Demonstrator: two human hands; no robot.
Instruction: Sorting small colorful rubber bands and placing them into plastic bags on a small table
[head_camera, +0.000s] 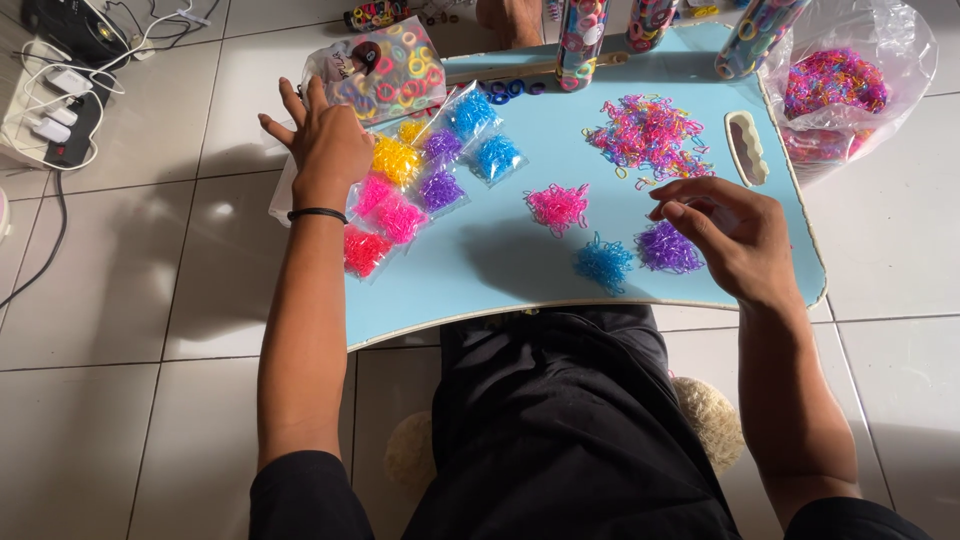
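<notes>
On blue tray (500, 270) | left hand (325, 140) open, hiding packets | right hand (725, 235) pinched, contents unclear | tubes cropped

left hand (328, 140) on packets (400, 195), right hand (728, 232) by purple bands (667, 248)

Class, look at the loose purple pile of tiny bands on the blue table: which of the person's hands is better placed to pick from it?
The right hand: its fingers hover just above the purple pile. The left hand rests far off on the small filled bags.
</notes>
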